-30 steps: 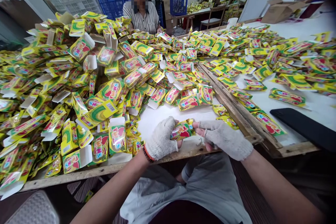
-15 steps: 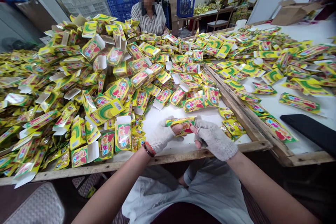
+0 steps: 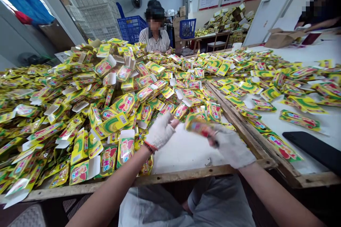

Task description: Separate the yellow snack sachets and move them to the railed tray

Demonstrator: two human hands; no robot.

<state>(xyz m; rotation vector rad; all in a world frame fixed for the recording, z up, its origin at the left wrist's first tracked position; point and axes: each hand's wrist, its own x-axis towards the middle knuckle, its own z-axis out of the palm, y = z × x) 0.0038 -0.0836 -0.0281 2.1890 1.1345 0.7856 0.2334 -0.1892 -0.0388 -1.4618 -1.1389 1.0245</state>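
Observation:
My right hand [image 3: 231, 146], in a white knit glove with bare fingertips, grips one end of a small yellow-and-red candy box [image 3: 197, 126], blurred by motion, above the white tabletop [image 3: 181, 150]. My left hand [image 3: 161, 131], gloved the same way, reaches the near edge of the box pile [image 3: 128, 103]. Its thumb and fingers are apart, with nothing seen between them. Most boxes in the pile are yellow and green with "TWINS" lettering, and several have white end flaps standing out.
A wooden rail [image 3: 237, 120] divides the tabletop. More boxes lie beyond it, beside a black phone [image 3: 310, 149]. A person [image 3: 155, 39] sits across the table. At the far right are a cardboard box [image 3: 283, 38] and another person's arm [image 3: 323, 24].
The candy box has left my left hand and moved right and slightly up in my right hand. My left hand has shifted up towards the pile. The head view has tilted upward.

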